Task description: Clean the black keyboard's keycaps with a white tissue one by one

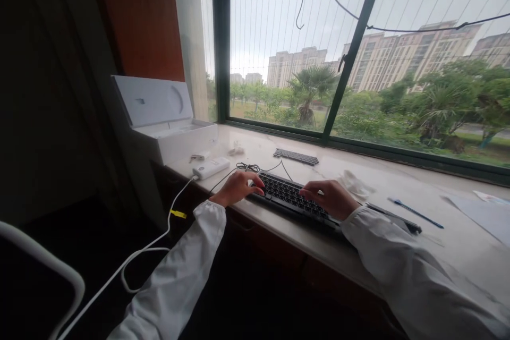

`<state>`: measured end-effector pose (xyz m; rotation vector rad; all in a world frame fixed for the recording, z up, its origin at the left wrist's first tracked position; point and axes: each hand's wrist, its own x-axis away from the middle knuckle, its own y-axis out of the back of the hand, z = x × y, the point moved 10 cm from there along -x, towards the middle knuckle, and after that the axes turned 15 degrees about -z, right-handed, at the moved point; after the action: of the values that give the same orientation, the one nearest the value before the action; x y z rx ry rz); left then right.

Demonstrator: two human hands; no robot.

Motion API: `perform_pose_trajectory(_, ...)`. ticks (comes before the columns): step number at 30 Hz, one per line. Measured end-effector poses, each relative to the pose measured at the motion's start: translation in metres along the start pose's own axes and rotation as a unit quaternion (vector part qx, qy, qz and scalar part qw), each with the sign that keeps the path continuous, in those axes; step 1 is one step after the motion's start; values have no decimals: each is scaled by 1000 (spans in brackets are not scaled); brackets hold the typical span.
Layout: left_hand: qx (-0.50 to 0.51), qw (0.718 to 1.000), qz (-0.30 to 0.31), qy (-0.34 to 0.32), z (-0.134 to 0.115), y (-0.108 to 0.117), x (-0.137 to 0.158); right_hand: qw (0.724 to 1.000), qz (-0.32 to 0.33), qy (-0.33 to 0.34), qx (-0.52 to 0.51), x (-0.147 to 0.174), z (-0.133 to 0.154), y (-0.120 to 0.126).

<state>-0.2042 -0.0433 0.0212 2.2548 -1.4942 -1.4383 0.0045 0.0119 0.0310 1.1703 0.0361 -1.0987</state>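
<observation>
A black keyboard (285, 191) lies along the front edge of the white stone sill, its keys facing up. My left hand (241, 187) is at its left end, thumb and forefinger closed around the corner. Over the right part of the keys, my right hand (330, 197) has bent fingers gripping the keyboard; some fingertips are hidden. Both wrists come out of loose white sleeves. Behind the keyboard is a coiled black cable (247, 168). A separate dark strip with key-like shapes (296, 156) rests farther back, near the window.
An open white box (183, 141) stands at the left. Beside it is a white power strip (211, 168) with a white cord (169, 226). Crumpled clear plastic (356, 185), a long black piece (394, 218), a blue thin tool (418, 213) and paper (482, 215) lie right.
</observation>
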Motion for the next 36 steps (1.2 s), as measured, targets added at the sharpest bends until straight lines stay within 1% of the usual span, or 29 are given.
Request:
perform_pose_trajectory(3, 32, 998, 53, 5, 2, -12, -2, 999, 13, 29, 32, -2, 29, -23)
perform_pose_trajectory(6, 37, 997, 65, 10, 7, -16, -5, 996, 24, 54, 62, -10, 47, -45)
perform_pose_trajectory(9, 32, 997, 71, 22, 14, -19, -7, 995, 27, 45, 80, -21, 52, -62)
perform_pose_trajectory(13, 22, 993, 110, 33, 21, -26, -8, 994, 39, 15, 102, -32, 47, -78)
perform_pose_trajectory(18, 16, 987, 158, 6, 22, -29, -11, 993, 43, -8, 109, -37, 40, -84)
perform_pose_trajectory(22, 13, 982, 189, 1, 24, -33, -13, 994, 39, -16, 98, -40, 37, -84)
perform_pose_trajectory(25, 6, 978, 208, -2, 22, -36, -15, 993, 59, -19, 105, -41, 36, -88)
perform_pose_trajectory(32, -14, 965, 260, 11, 19, -45, -21, 986, 92, 1, 137, -45, 42, -90)
perform_pose_trajectory(36, -8, 964, 266, 0, 16, -48, -23, 983, 91, 18, 157, -45, 48, -88)
